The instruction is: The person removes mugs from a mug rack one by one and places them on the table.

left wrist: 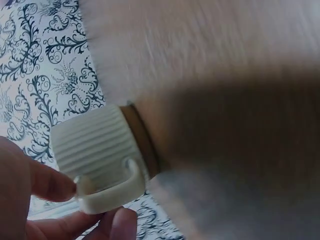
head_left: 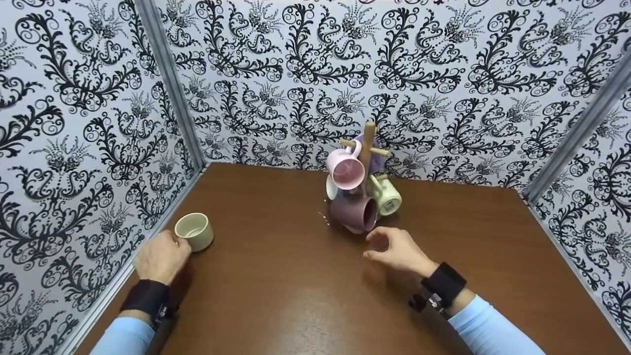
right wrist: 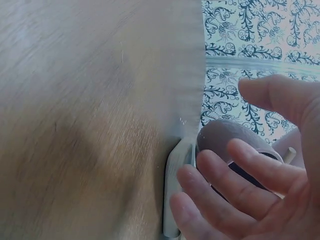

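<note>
At the left of the table, my left hand [head_left: 162, 256] pinches the handle of a cream mug [head_left: 196, 231] with thumb and fingers. Ribbed sides show on this mug [left wrist: 97, 147] in the left wrist view, its opening facing up in the head view. Whether its base touches the table I cannot tell. My right hand [head_left: 399, 251] holds nothing, its fingers loosely bent just in front of a dark mauve mug [head_left: 347, 212] on a wooden mug tree [head_left: 368, 148]. From the right wrist, the fingers [right wrist: 240, 185] partly cover that mug and the tree's base [right wrist: 175, 195].
Also on the mug tree hang a pink mug [head_left: 345, 170], a pale green mug [head_left: 388, 197], a purple mug [head_left: 378, 160] mostly hidden behind the post, and a whitish one [head_left: 331, 187]. Patterned walls [head_left: 296, 84] enclose the brown table [head_left: 276, 276] at back and sides.
</note>
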A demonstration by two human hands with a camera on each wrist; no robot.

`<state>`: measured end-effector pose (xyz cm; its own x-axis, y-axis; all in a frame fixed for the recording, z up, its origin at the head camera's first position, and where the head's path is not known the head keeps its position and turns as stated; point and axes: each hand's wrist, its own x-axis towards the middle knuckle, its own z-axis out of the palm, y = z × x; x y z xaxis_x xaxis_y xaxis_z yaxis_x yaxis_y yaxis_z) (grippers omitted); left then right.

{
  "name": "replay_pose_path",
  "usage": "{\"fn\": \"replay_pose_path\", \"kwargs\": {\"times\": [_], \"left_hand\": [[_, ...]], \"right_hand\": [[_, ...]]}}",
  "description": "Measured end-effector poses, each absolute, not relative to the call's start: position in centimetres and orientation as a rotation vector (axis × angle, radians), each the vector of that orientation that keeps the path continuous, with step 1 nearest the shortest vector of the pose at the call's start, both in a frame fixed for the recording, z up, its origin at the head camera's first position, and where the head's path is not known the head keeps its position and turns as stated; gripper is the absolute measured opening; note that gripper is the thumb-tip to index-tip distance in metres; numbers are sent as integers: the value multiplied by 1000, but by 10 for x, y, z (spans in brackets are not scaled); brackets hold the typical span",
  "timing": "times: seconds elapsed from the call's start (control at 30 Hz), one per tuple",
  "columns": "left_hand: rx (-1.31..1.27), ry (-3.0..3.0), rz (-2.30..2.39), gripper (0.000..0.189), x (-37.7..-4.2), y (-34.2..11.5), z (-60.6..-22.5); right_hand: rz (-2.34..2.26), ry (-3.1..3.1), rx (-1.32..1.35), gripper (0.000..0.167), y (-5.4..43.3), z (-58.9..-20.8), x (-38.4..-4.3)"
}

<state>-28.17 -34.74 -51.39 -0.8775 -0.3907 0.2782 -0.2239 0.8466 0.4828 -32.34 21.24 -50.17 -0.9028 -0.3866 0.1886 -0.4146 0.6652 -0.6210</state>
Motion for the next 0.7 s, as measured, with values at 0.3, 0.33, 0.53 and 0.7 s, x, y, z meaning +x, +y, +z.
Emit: {"fn": "replay_pose_path", "kwargs": {"times": [0.3, 0.33, 0.53, 0.7], "left_hand": [[359, -2504, -432, 32, -280, -331, -506], [349, -2497, -422, 32, -280, -329, -506], [309, -2458, -405, 35, -282, -319, -508], [227, -2416, -388, 33, -285, -302, -509]], "right_hand": [[1261, -2741, 453, 31, 211, -500, -323], [1277, -2738, 419, 31, 211, -499, -323], [1296, -2715, 251, 41, 208, -498, -323], [1369, -2668, 152, 58, 207, -500, -326]]}}
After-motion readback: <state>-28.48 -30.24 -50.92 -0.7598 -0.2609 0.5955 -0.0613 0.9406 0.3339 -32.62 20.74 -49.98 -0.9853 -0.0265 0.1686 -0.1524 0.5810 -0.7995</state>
